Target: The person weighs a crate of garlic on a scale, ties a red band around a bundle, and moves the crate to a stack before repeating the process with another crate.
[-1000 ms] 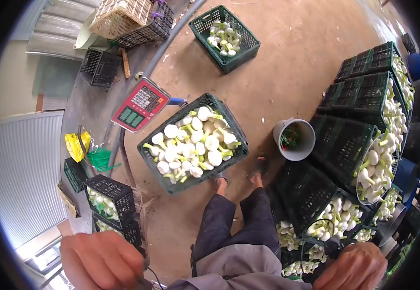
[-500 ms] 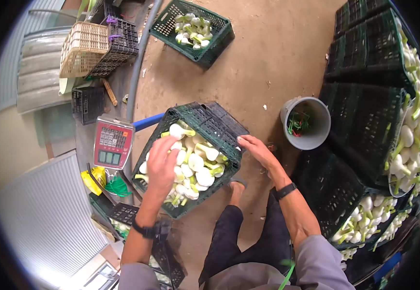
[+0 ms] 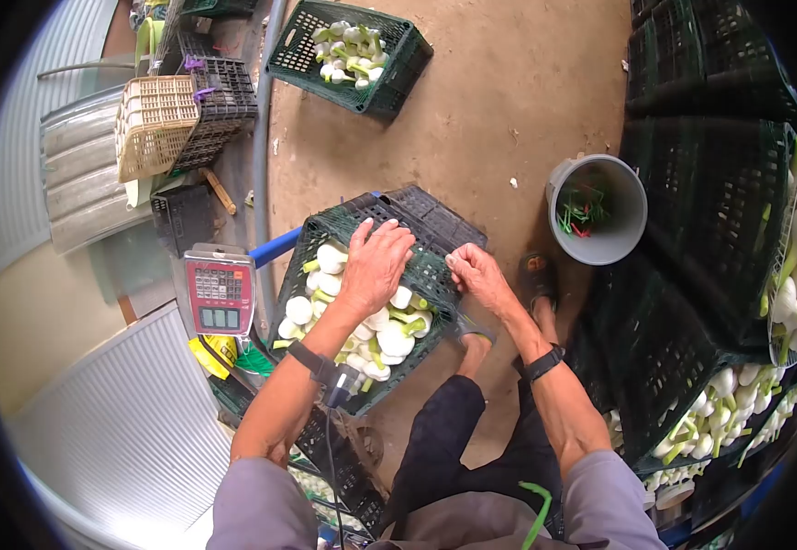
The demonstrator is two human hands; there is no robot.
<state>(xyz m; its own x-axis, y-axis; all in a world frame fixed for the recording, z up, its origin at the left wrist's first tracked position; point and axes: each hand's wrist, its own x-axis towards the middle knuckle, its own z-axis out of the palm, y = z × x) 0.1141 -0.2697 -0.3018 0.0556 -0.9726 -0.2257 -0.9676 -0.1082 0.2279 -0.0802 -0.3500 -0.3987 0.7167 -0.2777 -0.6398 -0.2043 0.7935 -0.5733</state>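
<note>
A dark green plastic crate [image 3: 321,225] full of white bulbs [image 3: 397,337] with short cut green stems stands in front of me, beside a red-framed scale display [image 3: 220,291]. My left hand [image 3: 376,266] reaches over the bulbs to the crate's far side, its fingers stretched out and holding nothing. At the crate's right corner is my right hand [image 3: 476,275], thumb and fingertips pinched together close to the rim. I cannot tell what is between them. Under the crate's far side, part of a black slatted surface [image 3: 440,215] shows.
Another green crate [image 3: 398,78] of bulbs sits on the floor ahead. A grey bucket [image 3: 632,215] with green and red scraps stands to the right, beside tall stacks of filled crates [image 3: 692,238]. Beige [image 3: 155,124] and black crates [image 3: 220,115] are at the left.
My left hand has moved from over the bulbs at the left to the crate's far side. My right hand's fingers have drawn together at the corner. The view has shifted slightly.
</note>
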